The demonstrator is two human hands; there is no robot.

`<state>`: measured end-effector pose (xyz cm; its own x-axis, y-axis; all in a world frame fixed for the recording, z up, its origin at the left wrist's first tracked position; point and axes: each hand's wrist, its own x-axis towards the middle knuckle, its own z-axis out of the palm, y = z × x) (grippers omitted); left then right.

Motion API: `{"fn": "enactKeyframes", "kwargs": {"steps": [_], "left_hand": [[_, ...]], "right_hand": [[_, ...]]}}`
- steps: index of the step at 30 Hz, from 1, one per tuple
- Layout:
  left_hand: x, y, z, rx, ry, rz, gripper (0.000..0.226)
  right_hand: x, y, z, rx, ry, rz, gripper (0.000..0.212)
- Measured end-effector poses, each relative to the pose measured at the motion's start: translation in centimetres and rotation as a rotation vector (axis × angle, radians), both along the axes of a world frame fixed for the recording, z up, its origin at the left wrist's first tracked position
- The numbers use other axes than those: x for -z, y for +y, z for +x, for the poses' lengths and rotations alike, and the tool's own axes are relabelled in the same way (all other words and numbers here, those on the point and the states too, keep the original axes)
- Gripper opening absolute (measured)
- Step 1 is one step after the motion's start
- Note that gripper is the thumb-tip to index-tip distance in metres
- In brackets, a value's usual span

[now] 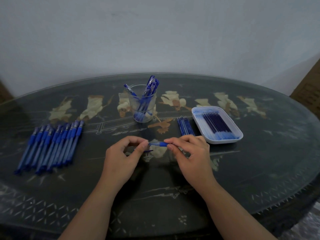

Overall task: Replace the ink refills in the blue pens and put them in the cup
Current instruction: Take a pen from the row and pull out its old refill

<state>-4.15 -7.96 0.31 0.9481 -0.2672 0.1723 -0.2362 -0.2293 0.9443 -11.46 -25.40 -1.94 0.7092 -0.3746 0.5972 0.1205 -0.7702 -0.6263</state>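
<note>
Over the table's middle, toward its near edge, the right hand grasps a pen by its blue grip, held level. The left hand pinches the pen's tip end, and a thin refill juts from under its fingers. Toward the left edge lies a pen row, side by side. Right of the hands, loose refills lie just beside a white tray holding more refills. Farther back, a clear cup stands upright at the centre with pens leaning inside.
</note>
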Motion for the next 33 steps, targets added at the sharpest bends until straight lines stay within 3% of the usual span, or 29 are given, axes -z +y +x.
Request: {"fn": "enactKeyframes", "kwargs": {"steps": [7,15,19,25,30,33], "left_hand": [[-1.0,0.4,0.0,-0.06,0.103,-0.265,0.014],[-1.1,0.2,-0.1,-0.025,0.111,-0.226,0.013],[-1.1,0.1,-0.1,-0.04,0.113,-0.193,0.004],[-0.8,-0.1,0.1,-0.069,0.132,-0.19,0.007],[-1.1,0.2,0.1,-0.137,0.133,-0.267,0.004],[-1.0,0.8,0.3,-0.141,0.06,-0.208,0.01]], "right_hand": [[0.1,-0.2,0.0,0.025,0.002,0.068,0.023],[0.0,-0.2,-0.1,-0.003,0.037,0.029,0.025],[0.0,0.0,-0.1,0.012,0.108,-0.098,0.045],[0.0,0.1,-0.2,0.043,0.174,-0.1,0.068],[0.1,0.0,-0.2,0.053,0.174,-0.075,0.064],[0.1,0.0,-0.2,0.06,0.161,-0.057,0.057]]}}
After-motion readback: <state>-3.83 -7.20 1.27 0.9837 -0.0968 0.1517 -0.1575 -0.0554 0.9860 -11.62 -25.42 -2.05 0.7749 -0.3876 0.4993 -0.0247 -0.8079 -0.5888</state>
